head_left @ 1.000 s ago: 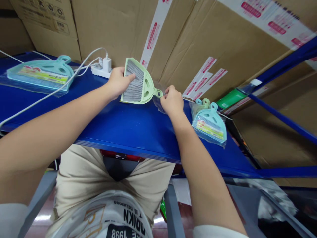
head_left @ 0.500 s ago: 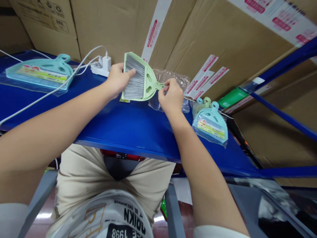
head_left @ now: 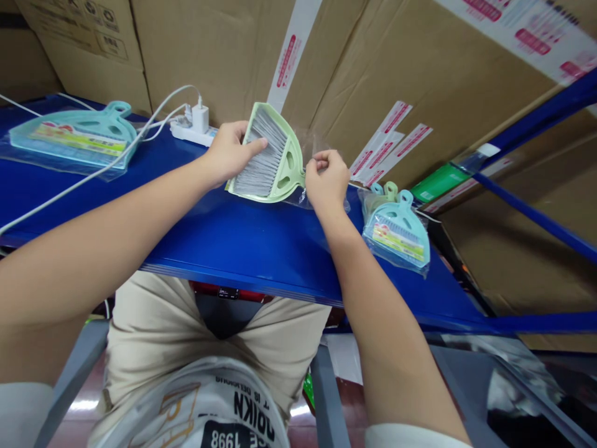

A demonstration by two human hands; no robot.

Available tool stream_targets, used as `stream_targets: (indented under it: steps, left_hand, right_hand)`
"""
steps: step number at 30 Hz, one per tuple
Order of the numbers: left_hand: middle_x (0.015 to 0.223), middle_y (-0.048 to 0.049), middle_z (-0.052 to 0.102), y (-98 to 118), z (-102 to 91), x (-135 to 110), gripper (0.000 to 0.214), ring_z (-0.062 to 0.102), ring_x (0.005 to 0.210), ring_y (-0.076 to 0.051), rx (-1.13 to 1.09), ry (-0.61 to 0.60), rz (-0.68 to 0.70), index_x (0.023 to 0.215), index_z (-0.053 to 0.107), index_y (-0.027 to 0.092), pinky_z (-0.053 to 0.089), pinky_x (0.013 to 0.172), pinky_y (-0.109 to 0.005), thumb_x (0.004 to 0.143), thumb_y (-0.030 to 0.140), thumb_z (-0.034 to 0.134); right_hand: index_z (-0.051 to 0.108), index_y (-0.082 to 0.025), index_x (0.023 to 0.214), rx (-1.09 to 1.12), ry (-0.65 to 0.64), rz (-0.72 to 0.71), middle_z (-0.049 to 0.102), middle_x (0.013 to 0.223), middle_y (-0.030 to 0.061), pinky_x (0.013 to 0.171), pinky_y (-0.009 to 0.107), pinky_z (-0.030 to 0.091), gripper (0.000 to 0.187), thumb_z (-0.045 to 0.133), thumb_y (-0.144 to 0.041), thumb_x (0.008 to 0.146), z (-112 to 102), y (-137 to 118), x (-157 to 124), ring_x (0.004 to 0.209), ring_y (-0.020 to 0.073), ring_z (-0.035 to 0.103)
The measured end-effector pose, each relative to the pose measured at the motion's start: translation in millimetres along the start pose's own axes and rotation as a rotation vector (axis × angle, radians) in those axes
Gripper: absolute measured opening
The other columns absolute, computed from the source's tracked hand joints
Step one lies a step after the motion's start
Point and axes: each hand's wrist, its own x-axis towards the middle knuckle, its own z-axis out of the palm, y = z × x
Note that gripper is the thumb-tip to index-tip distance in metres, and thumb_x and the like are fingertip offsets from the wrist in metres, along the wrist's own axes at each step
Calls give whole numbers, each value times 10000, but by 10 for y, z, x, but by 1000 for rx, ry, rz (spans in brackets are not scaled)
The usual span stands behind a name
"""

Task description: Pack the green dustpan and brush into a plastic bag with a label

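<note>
A light green dustpan (head_left: 295,163) with a grey-bristled brush (head_left: 263,152) nested in it is held tilted above the blue tabletop. My left hand (head_left: 233,152) is closed on its wide edge, the thumb pressing on the bristles. At the narrow end, my right hand (head_left: 328,178) has its fingers curled around the handle, which is mostly hidden behind them. A crumpled clear plastic bag (head_left: 304,198) lies behind the dustpan and the right hand.
On the left, a blue dustpan set (head_left: 74,134) lies bagged, with a white cable across it near a power strip (head_left: 189,132). Several bagged sets (head_left: 396,233) sit on the right. Cardboard boxes (head_left: 224,56) stand behind; a blue metal bar (head_left: 536,214) crosses the right.
The dustpan and brush have shifted slightly right and turned, their narrow end now closer to my right hand. My left hand has moved right with them, and my right hand's fingers cover more of the handle.
</note>
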Motion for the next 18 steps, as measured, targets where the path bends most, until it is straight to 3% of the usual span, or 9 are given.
stream_targets:
  steps: [3,9,14,18]
  left_hand:
    - [1042,-25,847,6,-3,12,88,706,1303,-358,-14,0,-47,931,756,269,577,1155,-541,879,292,823]
    - [1029,13,838,61,-40,14,73,696,1284,-310,-46,63,-107,945,707,250,536,1193,-550,1000,273,750]
    - [1000,21,815,58,-19,-21,115,702,1212,-265,-30,48,-48,902,673,257,563,1147,-486,1000,246,733]
    - [1037,2,839,15,34,-34,82,719,1256,-302,-33,-2,-20,948,725,262,590,1138,-469,935,295,800]
  right_hand:
    - [680,-224,1007,34,-12,-40,708,964,45,1010,388,522,215,479,-161,962,10,4,0,1015,220,683]
    - [691,-228,995,0,-47,-110,696,946,35,960,366,522,213,491,-161,963,9,-15,-22,967,207,685]
    - [696,-223,978,-12,-58,-76,723,963,46,949,358,529,203,497,-184,983,-32,-89,-66,994,216,707]
    - [709,-228,998,-3,-83,-39,746,966,47,936,356,537,203,507,-223,1000,-79,-153,-90,1001,225,722]
